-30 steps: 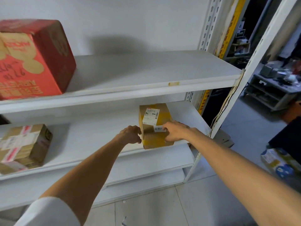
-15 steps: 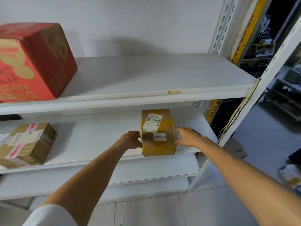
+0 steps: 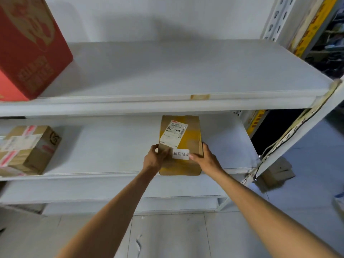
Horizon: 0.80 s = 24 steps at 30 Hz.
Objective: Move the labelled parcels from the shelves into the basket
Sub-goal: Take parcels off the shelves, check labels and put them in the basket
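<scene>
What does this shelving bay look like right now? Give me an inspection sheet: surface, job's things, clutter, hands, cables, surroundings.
Surface: white middle shelf; brown parcel sits at its front edge.
Job's things: brown parcel carries a shipping label and small white sticker; basket not in view.
Clutter: red box on upper shelf; taped carton at left of middle shelf.
Hands: left hand and right hand grip the parcel's sides.
Cables: cable runs down the right upright.
Surroundings: tiled floor; cardboard box beside the upright.
</scene>
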### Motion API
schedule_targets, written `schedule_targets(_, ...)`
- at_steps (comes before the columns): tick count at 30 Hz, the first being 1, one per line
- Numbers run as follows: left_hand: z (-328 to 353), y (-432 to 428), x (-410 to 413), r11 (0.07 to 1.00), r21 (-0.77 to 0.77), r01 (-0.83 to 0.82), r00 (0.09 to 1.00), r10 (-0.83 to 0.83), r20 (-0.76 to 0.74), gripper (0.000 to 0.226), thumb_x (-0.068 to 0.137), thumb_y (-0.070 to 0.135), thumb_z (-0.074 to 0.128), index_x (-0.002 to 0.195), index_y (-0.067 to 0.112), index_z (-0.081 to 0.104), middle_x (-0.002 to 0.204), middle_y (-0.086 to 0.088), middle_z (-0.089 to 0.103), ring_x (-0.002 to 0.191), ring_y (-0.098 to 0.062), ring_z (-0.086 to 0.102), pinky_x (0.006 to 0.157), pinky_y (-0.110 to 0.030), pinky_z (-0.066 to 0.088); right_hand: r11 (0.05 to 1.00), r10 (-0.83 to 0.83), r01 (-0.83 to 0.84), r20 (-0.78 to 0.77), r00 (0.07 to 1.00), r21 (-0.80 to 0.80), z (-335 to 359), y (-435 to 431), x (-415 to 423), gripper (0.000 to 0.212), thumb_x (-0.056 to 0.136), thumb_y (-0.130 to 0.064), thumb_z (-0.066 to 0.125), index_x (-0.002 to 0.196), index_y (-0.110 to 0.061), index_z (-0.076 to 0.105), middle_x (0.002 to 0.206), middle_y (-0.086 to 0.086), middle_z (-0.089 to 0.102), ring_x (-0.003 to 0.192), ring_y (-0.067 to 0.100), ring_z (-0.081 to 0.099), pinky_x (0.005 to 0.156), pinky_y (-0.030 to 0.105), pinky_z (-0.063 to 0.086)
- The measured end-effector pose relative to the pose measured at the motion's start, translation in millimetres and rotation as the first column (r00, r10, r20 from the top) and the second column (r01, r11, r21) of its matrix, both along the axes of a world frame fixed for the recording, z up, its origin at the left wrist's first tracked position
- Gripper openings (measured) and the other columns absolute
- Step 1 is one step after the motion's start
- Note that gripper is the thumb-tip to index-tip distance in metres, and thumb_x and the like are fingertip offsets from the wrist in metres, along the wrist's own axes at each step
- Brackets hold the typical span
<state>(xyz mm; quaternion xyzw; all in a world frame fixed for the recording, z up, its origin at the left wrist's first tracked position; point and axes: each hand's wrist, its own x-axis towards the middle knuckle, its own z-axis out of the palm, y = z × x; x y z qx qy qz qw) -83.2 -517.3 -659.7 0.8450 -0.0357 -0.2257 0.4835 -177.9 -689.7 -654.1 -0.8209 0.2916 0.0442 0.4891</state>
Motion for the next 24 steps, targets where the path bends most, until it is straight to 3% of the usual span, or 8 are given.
schedule_targets(3,-2,1,3,1.0,-0.024,-0.017,1.0,0.016,-0.022,0.054,0.092,0.036,0.06,0.139,0.015,0.043,0.128,-0.011,0.059,0.112,-0.029,0.058,0.085,-0.03,0.048,0.997,-0.029,0.028,0.025,0.999,0.068,-4,-6,3,0.068,0.089,-0.042,0.065,0.145,-0.026,0.029,0.14,0.005,0.05,0.126,0.029,0.049,0.099,0.038,0.044)
schedule_targets(6,-2,4,5,0.995,-0.087,-0.05,0.993,0.04,-0.115,0.058,0.088,0.034,0.066,0.138,0.014,0.045,0.129,-0.013,0.058,0.112,-0.031,0.059,0.097,-0.044,0.049,0.992,-0.085,0.08,0.044,0.995,0.093,-3,-4,2,0.067,0.088,-0.033,0.069,0.145,-0.025,0.033,0.14,0.005,0.05,0.128,0.03,0.047,0.101,0.04,0.043)
schedule_targets(11,-7,13,-9,0.997,-0.066,-0.04,0.996,0.034,-0.087,0.061,0.087,0.041,0.066,0.139,0.017,0.044,0.127,-0.013,0.06,0.111,-0.032,0.059,0.096,-0.049,0.049,0.988,-0.124,0.121,0.025,0.992,0.094,-1,2,-4,0.068,0.085,-0.026,0.073,0.142,-0.023,0.035,0.142,0.008,0.047,0.127,0.031,0.048,0.098,0.039,0.044)
schedule_targets(15,-11,25,-17,0.995,-0.091,-0.046,0.99,0.033,-0.139,0.06,0.085,0.039,0.068,0.136,0.018,0.044,0.124,-0.012,0.061,0.109,-0.032,0.06,0.095,-0.05,0.05,0.983,-0.152,0.155,-0.035,0.988,0.104,-7,7,-11,0.072,0.078,-0.027,0.08,0.136,-0.026,0.036,0.14,0.009,0.047,0.122,0.033,0.051,0.096,0.05,0.05)
schedule_targets(19,-3,23,-7,0.999,-0.035,0.03,0.979,-0.037,-0.201,0.056,0.087,0.031,0.069,0.134,0.016,0.041,0.122,-0.011,0.06,0.108,-0.03,0.059,0.089,-0.044,0.052,0.976,-0.165,0.166,-0.019,0.986,0.139,-4,5,-5,0.081,0.079,-0.039,0.077,0.145,-0.025,0.032,0.143,0.006,0.044,0.126,0.032,0.047,0.096,0.048,0.049)
schedule_targets(21,5,16,1,0.997,-0.025,0.069,0.978,-0.072,-0.197,0.067,0.081,0.026,0.074,0.137,0.015,0.039,0.121,-0.01,0.061,0.107,-0.029,0.061,0.088,-0.045,0.053,0.979,-0.147,0.145,0.005,0.989,0.145,-3,-1,6,0.082,0.081,-0.042,0.075,0.147,-0.026,0.031,0.144,0.004,0.045,0.129,0.031,0.046,0.1,0.046,0.046)
schedule_targets(24,11,5,3,0.997,-0.053,0.051,0.983,-0.06,-0.171,0.076,0.072,0.026,0.081,0.135,0.015,0.04,0.122,-0.007,0.062,0.108,-0.029,0.062,0.09,-0.046,0.054,0.96,-0.178,0.166,0.034,0.983,0.224,-3,-11,18,0.086,0.077,-0.03,0.081,0.148,-0.027,0.032,0.143,0.004,0.048,0.13,0.031,0.046,0.101,0.045,0.043)
